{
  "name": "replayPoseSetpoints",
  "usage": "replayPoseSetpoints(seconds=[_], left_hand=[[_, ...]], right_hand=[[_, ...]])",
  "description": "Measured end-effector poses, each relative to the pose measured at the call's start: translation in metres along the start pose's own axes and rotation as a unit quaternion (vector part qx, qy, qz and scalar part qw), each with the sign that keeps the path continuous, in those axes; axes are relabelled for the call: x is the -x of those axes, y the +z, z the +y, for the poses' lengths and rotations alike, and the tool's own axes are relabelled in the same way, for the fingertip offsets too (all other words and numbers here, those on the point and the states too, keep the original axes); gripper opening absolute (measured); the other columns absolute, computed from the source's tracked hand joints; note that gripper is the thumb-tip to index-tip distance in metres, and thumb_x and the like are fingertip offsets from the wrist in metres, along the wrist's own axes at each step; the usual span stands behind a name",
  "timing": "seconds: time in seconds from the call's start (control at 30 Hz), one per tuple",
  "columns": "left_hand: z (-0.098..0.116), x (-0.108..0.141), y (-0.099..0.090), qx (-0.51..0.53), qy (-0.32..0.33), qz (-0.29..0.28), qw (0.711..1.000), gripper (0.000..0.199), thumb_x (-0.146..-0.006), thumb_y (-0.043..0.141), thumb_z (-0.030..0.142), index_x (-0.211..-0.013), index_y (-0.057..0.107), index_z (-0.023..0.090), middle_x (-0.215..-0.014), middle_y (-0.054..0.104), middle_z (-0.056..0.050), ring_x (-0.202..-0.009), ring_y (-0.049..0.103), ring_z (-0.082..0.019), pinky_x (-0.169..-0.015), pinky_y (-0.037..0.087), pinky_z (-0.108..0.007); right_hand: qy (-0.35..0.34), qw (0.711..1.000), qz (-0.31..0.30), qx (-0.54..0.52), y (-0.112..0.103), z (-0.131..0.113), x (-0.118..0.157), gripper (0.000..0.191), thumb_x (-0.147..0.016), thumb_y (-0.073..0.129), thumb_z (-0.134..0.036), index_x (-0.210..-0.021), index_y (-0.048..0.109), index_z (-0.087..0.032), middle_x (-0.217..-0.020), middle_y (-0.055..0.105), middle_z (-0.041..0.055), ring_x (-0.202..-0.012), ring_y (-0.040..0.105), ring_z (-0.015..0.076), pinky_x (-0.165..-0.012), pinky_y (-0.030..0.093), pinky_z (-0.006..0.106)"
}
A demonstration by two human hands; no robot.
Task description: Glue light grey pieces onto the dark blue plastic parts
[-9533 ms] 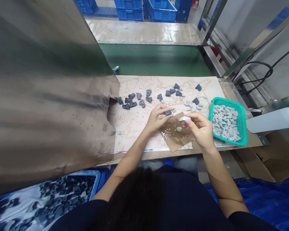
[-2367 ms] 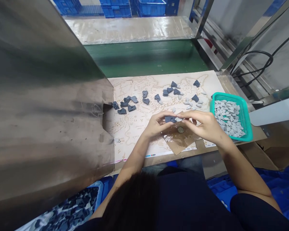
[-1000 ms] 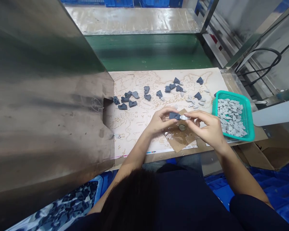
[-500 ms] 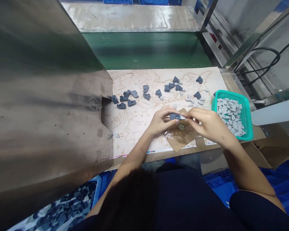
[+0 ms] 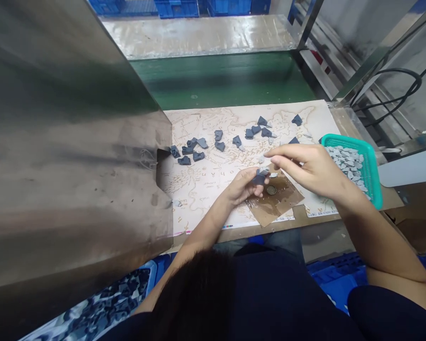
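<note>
My left hand (image 5: 244,185) is closed around a dark blue-grey plastic part (image 5: 259,177), held just above a piece of brown cardboard. A light grey piece (image 5: 264,169) shows at the top of that part; whether it is fixed in cannot be told. My right hand (image 5: 307,168) hovers to the right, index finger and thumb a little apart. Its fingertips are close to a small light grey piece (image 5: 261,159) on the map-printed paper (image 5: 213,184). On the wet-looking cardboard (image 5: 287,196) are a round dark spot (image 5: 270,190) and another pale piece (image 5: 273,175).
Several dark parts (image 5: 187,150) lie scattered across the paper. A green basket (image 5: 376,177) of light grey pieces stands at the right. A metal panel (image 5: 74,156) blocks the left. Behind the paper runs a green belt (image 5: 216,78). A blue bin (image 5: 151,279) of dark parts sits lower left.
My right hand has come away from the dark part and moved up, its fingers parting slightly. My left hand has tilted the part. The whole view has shifted a little.
</note>
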State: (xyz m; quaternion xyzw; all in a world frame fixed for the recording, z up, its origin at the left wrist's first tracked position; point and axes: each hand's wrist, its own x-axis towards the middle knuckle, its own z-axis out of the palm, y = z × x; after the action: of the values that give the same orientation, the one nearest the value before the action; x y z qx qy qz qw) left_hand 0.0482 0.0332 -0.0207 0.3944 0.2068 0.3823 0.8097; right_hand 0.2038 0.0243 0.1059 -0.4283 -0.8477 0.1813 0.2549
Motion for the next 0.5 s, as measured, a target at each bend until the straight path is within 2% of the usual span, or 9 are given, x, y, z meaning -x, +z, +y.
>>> replayPoseSetpoints(seconds=[0.13, 0.23, 0.33, 0.43, 0.47, 0.5], left_hand=[[0.002, 0.0, -0.002, 0.018, -0.001, 0.004, 1.0, 0.054, -0.064, 0.068, 0.066, -0.089, 0.064, 0.018, -0.073, 0.061, 0.0, -0.044, 0.047, -0.003, -0.045, 0.05, -0.018], [0.004, 0.0, -0.002, 0.035, 0.009, 0.009, 0.999, 0.052, -0.063, 0.07, 0.063, -0.087, 0.063, 0.018, -0.072, 0.061, 0.001, -0.044, 0.048, -0.003, -0.046, 0.05, -0.018], [0.006, -0.002, -0.004, 0.025, 0.016, 0.042, 0.999, 0.053, -0.065, 0.068, 0.064, -0.089, 0.063, 0.017, -0.075, 0.063, 0.0, -0.047, 0.051, -0.004, -0.049, 0.051, -0.018], [0.011, -0.006, -0.014, -0.074, 0.049, 0.138, 0.986, 0.055, -0.073, 0.058, 0.065, -0.099, 0.062, 0.017, -0.085, 0.066, -0.005, -0.058, 0.058, -0.009, -0.054, 0.052, -0.022], [0.015, -0.007, -0.021, -0.141, 0.08, 0.194, 0.967, 0.053, -0.077, 0.055, 0.063, -0.102, 0.062, 0.017, -0.091, 0.066, -0.007, -0.064, 0.061, -0.011, -0.057, 0.053, -0.024], [0.019, -0.007, -0.029, -0.222, 0.121, 0.263, 0.931, 0.049, -0.081, 0.052, 0.059, -0.103, 0.062, 0.016, -0.096, 0.066, -0.009, -0.072, 0.063, -0.014, -0.062, 0.054, -0.026]], right_hand=[[0.013, 1.0, 0.024, 0.005, -0.001, 0.002, 0.0, 0.023, -0.091, 0.049, -0.032, -0.09, 0.07, -0.022, -0.085, 0.071, 0.0028, -0.075, 0.064, 0.0176, -0.066, 0.048, 0.029], [-0.013, 1.0, -0.013, 0.012, -0.001, 0.002, -0.004, 0.018, -0.088, 0.054, -0.03, -0.087, 0.07, -0.021, -0.078, 0.069, 0.0025, -0.071, 0.061, 0.016, -0.065, 0.046, 0.029], [-0.034, 0.997, -0.069, 0.024, -0.002, 0.004, -0.02, 0.015, -0.085, 0.056, -0.026, -0.081, 0.069, -0.018, -0.074, 0.067, 0.0024, -0.067, 0.059, 0.0141, -0.062, 0.041, 0.027], [-0.021, 0.991, -0.128, 0.016, 0.002, 0.016, -0.056, 0.01, -0.078, 0.059, -0.02, -0.073, 0.067, -0.015, -0.068, 0.064, 0.0005, -0.062, 0.055, 0.0116, -0.058, 0.037, 0.024], [-0.002, 0.99, -0.142, 0.002, 0.006, 0.024, -0.073, 0.008, -0.076, 0.06, -0.019, -0.072, 0.066, -0.015, -0.065, 0.063, -0.0001, -0.06, 0.054, 0.0109, -0.057, 0.036, 0.023], [0.029, 0.989, -0.148, -0.013, 0.011, 0.034, -0.093, 0.007, -0.074, 0.061, -0.018, -0.072, 0.066, -0.014, -0.064, 0.062, -0.0004, -0.058, 0.053, 0.0103, -0.056, 0.036, 0.022]])
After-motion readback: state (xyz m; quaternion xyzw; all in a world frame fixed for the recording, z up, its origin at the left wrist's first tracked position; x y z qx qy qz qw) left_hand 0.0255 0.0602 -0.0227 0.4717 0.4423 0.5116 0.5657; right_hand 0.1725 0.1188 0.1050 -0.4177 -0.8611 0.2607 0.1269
